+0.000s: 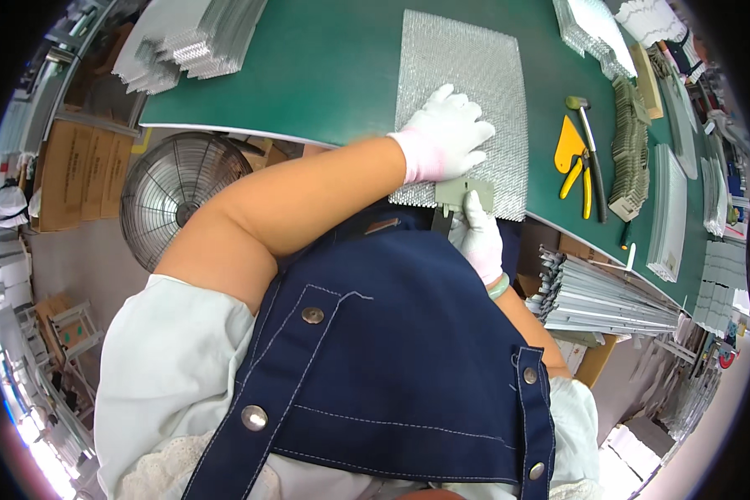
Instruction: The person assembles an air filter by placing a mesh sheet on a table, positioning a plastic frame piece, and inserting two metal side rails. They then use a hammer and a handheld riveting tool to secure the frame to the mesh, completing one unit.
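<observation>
The person's left arm point(325, 196) comes in from 8 o'clock, bends at the elbow and reaches toward 1 o'clock. The gloved left hand point(448, 137) lies palm down on the mesh panel point(496, 92), its fingers open and fanned toward 1 and 2 o'clock. The right arm rises from 4 o'clock to the panel's near edge, where the gloved right hand point(480, 237) grips a small plate point(477, 193), thumb on its face; the other fingers are mostly hidden.

The panel sits at 1 o'clock in the view, flat on the workbench point(329, 58), its near edge by the person's waist. It is a silvery rectangle, finely textured all over. The plate, grey-green and squarish with a small slot, lies at the panel's 6 o'clock edge.

At 9 to 10 o'clock stands a round fan point(183, 200) with a dark wire cage; at 11 o'clock, stacked pleated sheets point(204, 37) show zigzag edges. The bench top is smooth and green. At 2 o'clock lie a flat yellow scraper point(569, 146), yellow-handled pliers point(587, 183), a dark-handled hammer point(590, 137) and a row of grey-green metal pieces point(629, 158).
</observation>
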The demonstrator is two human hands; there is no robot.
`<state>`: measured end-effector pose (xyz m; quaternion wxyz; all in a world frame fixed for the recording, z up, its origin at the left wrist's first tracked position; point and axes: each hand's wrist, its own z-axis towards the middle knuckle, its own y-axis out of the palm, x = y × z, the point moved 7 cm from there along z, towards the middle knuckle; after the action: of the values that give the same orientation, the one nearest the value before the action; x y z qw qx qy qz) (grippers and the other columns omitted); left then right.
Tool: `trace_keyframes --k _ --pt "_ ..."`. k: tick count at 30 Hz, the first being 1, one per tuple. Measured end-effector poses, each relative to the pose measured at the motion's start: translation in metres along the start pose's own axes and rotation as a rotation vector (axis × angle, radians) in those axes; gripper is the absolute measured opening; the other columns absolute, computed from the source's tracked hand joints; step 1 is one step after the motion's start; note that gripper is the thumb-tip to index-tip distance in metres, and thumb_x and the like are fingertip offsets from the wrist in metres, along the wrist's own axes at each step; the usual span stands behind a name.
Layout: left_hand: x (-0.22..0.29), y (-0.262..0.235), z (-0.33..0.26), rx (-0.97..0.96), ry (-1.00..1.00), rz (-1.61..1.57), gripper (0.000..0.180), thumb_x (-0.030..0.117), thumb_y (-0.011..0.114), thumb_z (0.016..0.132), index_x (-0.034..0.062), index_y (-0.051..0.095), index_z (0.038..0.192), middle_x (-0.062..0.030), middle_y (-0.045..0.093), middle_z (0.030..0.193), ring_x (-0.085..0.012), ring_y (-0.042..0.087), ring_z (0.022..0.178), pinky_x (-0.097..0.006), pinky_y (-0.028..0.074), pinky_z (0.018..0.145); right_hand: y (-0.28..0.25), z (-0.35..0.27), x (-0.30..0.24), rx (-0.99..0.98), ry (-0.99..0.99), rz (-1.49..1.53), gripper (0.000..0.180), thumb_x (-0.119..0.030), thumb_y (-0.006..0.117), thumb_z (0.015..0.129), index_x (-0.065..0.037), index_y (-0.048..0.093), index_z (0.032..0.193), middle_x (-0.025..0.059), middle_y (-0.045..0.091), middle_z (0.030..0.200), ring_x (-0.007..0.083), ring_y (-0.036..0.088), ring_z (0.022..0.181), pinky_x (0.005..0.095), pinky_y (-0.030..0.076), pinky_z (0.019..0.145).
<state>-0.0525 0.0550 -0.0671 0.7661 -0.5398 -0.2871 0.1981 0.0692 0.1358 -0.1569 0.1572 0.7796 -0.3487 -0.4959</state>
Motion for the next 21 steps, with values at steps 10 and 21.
trace_keyframes --k 10,21 --pt "-0.017 -0.063 -0.066 0.097 -0.27 -0.037 0.059 0.035 0.07 0.082 0.0026 0.055 0.129 -0.0225 0.054 0.131 -0.0395 0.046 0.128 -0.05 0.031 0.113 -0.024 -0.054 -0.085 -0.146 0.197 -0.771 0.031 -0.024 0.063 0.096 0.003 0.065 0.111 0.0102 0.068 0.093 0.014 0.064 0.079 0.0286 0.052 0.073" --pt "-0.089 -0.031 -0.02 0.202 -0.612 -0.809 0.074 0.044 0.063 0.092 -0.0084 0.043 0.14 -0.0283 0.051 0.138 -0.0358 0.05 0.129 -0.039 0.038 0.109 0.037 0.044 -0.128 0.252 -0.852 -1.865 0.063 -0.049 0.065 0.085 -0.007 0.056 0.131 0.0223 0.051 0.134 0.0384 0.047 0.126 0.049 0.042 0.102"
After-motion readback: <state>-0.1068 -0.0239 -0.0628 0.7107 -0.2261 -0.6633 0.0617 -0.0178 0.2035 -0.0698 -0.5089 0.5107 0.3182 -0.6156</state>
